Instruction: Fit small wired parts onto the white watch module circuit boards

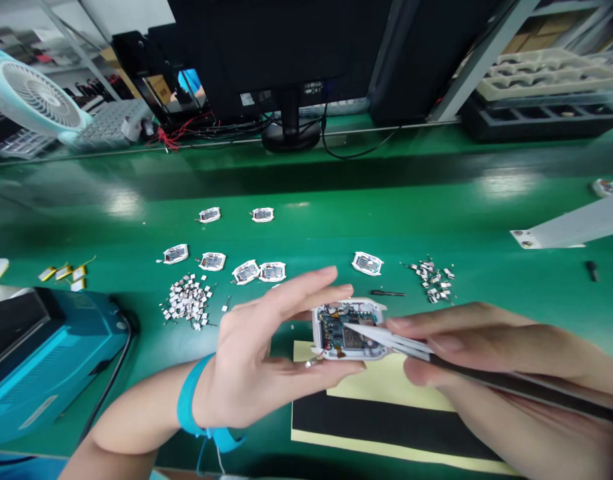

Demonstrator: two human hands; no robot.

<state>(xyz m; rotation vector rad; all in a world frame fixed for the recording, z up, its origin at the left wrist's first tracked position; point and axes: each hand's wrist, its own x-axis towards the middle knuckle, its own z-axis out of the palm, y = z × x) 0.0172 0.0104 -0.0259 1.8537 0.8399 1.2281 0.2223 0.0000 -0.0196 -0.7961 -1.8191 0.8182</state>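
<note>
Your left hand (251,353) holds the white case (350,341) at the middle of the scene, its grip narrowed to the case's width: fingers along the far edge, thumb along the near edge. The open side faces up, so the board (330,328) shows. A small silvery part (313,362) sticks out at the near left corner. Your right hand (511,343) comes in from the right with its grip pinched around the tweezers (411,345). Their pale tips point left over the board; you cannot tell from this view whether they touch it.

Below your hands, a yellow-and-black sheet (376,417) lies on the green table (326,233). Beyond your left hand, six more cases (213,261) lie spread out, with a heap of small parts (186,301) nearer you. Farther right you have another case (367,263), a dark stick (387,293) and a looser heap (435,280). Yellow batteries (63,272) lie at the left, and a monitor (286,40) stands at the far side.
</note>
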